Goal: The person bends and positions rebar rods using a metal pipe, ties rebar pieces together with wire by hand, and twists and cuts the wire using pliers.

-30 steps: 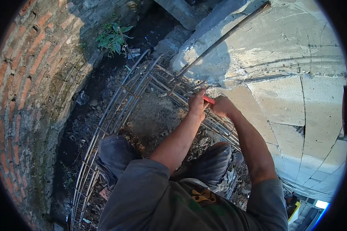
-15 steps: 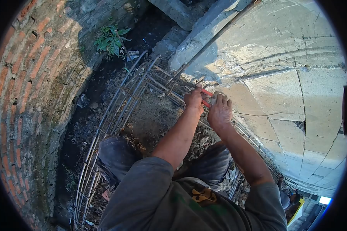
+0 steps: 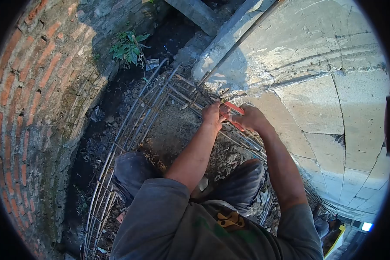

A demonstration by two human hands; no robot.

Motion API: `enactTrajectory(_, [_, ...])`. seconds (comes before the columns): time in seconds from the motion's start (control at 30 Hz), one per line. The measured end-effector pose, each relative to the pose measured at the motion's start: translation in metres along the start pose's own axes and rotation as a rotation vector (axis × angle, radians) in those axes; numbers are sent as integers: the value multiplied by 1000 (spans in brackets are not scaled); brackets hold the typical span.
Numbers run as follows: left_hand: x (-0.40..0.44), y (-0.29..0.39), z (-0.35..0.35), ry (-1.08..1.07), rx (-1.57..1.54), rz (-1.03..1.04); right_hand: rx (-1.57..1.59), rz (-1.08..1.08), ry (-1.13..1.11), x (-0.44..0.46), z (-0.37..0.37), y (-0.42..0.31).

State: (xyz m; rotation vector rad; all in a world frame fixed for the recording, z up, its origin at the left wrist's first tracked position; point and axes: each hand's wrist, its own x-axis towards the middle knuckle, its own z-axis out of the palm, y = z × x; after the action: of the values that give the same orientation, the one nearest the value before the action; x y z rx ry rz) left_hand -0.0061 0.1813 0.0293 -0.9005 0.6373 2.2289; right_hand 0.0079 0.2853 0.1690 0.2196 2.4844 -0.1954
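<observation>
A red-handled tool (image 3: 233,107), its handles spread apart, lies between my hands over the steel rebar cage (image 3: 190,103). My right hand (image 3: 252,118) is closed round the handles. My left hand (image 3: 212,113) is closed at the rebar beside the tool's head; what its fingers pinch is too small to make out. The cage's long bars curve down to the lower left (image 3: 100,187) and also pass under my hands toward the lower right.
A brick wall (image 3: 34,99) rises on the left. On the right is a pale block and concrete wall (image 3: 312,104). A bar (image 3: 240,41) slants up along the concrete. A plant (image 3: 128,47) grows near the top. Another person (image 3: 323,225) is at the lower right.
My right hand opened with its fingers raised off the tool half a second ago and has now closed round the handles, which stand wider apart. My left hand has moved slightly left and down.
</observation>
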Motion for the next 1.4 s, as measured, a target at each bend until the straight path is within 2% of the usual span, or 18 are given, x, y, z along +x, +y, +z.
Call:
enactTrajectory(0.07, [-4, 2, 5, 29, -16, 22, -105, 114, -31, -29, -6, -37])
enactTrajectory(0.17, [10, -5, 11, 61, -165, 49, -550, 27, 365, -27, 34, -30])
enactTrajectory(0.3, [-1, -1, 13, 123, -56, 55, -486, 64, 244, -3, 23, -19])
enactTrajectory(0.37, [-19, -1, 10, 141, -34, 82, 362, 216, -301, 8, 2, 1])
enactTrajectory(0.4, [-19, -6, 6, 141, -34, 85, 362, 213, -300, 9, 6, 15])
enactTrajectory(0.47, [-8, -7, -2, -16, -109, 74, 1206, 174, -615, 13, 19, 27])
enactTrajectory(0.53, [5, -9, -8, -109, -132, 8, 1241, 182, -599, 0, 38, 23])
enactTrajectory(0.63, [4, -1, -4, 17, -97, -3, 472, 91, -395, -4, 39, 12])
enactTrajectory(0.67, [5, -1, -2, 20, -91, -1, 478, 88, -395, -10, 39, 5])
enactTrajectory(0.73, [9, -3, 5, 123, -31, 24, -160, 47, 112, -27, 38, -20])
enactTrajectory(0.8, [5, -4, 9, 78, -67, 13, -149, 158, 42, -29, 37, -37])
enactTrajectory(0.87, [7, -1, 11, 30, -103, 12, -573, 80, 394, -14, 60, -31])
enactTrajectory(0.9, [9, -1, 9, 1, -124, 21, -570, 79, 395, -9, 58, -27])
enactTrajectory(0.97, [6, 1, 6, -27, -146, 27, -269, 16, -34, 6, 39, -10])
enactTrajectory(1.0, [-3, 7, 8, -6, -86, 37, -273, 13, -34, 13, 29, 3])
enactTrajectory(1.07, [-15, 10, 4, 21, -21, 51, 925, 123, -635, 23, 15, 20])
enactTrajectory(1.23, [-8, 14, -14, 23, -16, 9, 1131, 99, -594, 0, 46, 6])
enactTrajectory(1.4, [2, 10, -20, 82, -12, 53, 1042, 156, -423, -4, 40, -8])
